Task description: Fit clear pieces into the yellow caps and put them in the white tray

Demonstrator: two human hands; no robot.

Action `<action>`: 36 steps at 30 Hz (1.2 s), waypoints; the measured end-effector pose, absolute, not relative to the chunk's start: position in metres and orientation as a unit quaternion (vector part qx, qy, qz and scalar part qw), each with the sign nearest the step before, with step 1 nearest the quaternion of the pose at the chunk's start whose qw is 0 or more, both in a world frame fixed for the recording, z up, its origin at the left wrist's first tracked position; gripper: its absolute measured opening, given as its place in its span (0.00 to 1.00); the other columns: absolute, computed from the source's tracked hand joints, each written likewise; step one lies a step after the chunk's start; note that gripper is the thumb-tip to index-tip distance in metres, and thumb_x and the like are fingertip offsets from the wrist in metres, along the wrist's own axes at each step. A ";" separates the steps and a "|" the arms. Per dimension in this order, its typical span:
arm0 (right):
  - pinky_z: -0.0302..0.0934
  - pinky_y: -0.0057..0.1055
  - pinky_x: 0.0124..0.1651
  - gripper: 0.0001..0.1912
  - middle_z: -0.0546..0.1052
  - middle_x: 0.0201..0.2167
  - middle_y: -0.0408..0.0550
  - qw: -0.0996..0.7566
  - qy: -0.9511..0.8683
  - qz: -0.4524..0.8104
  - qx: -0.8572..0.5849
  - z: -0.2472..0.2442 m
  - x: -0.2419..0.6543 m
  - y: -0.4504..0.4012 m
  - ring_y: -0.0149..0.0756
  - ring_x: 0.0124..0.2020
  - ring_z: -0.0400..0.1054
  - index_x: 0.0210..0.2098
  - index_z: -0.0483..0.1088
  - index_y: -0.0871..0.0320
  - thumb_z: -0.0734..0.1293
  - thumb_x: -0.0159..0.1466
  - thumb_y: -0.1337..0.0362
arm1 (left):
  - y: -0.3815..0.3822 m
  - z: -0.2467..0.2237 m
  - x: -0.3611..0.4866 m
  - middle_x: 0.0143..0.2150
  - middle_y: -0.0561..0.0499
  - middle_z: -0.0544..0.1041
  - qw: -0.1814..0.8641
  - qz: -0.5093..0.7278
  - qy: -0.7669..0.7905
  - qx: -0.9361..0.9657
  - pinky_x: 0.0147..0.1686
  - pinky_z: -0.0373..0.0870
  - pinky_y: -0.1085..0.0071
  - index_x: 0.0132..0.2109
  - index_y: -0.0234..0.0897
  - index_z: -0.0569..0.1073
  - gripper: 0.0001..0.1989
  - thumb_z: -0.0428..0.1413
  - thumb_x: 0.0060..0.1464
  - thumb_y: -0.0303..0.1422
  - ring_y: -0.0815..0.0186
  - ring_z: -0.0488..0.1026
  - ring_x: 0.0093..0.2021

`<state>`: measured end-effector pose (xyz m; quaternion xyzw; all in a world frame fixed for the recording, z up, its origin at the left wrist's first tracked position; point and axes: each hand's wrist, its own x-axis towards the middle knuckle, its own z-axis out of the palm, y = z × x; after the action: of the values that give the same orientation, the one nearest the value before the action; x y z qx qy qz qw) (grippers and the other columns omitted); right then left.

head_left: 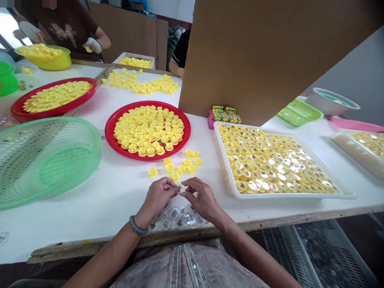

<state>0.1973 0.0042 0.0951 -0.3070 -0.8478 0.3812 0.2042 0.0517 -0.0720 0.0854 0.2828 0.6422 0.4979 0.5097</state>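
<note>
My left hand [160,195], with a beaded bracelet on its wrist, is pinched closed on something too small to make out. Facing it, my right hand [201,197] has thumb and forefinger held close to the same spot; what lies between them is unclear. Several clear round discs [174,213] with dark marks lie beneath and in front of both hands, near the table edge. Just beyond my fingertips sit loose yellow cup-like pieces [181,169]. Behind those, a red round tray [108,134] holds many more such yellow pieces.
At right, a white tray [227,176] holds rows of yellow pieces with clear tops. A green mesh basket [64,164] stands left. A cardboard panel [240,60] rises behind small packets [225,115]. Across the table, a person [64,30] wears gloves; another person's arm [177,66] shows behind the panel.
</note>
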 end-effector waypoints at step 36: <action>0.64 0.25 0.27 0.15 0.73 0.39 0.47 0.215 -0.859 0.333 -0.325 0.089 0.206 0.023 0.31 0.31 0.68 0.44 0.70 0.55 0.67 0.56 0.68 | -0.052 0.086 0.050 0.30 0.52 0.78 0.327 0.338 0.766 0.438 0.30 0.63 0.72 0.34 0.39 0.74 0.09 0.49 0.52 0.32 0.66 0.73 0.29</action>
<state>0.2062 0.0229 0.0891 -0.3246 -0.8589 0.3327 0.2150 0.0503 -0.0519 0.0858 0.4379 0.7665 0.3375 0.3269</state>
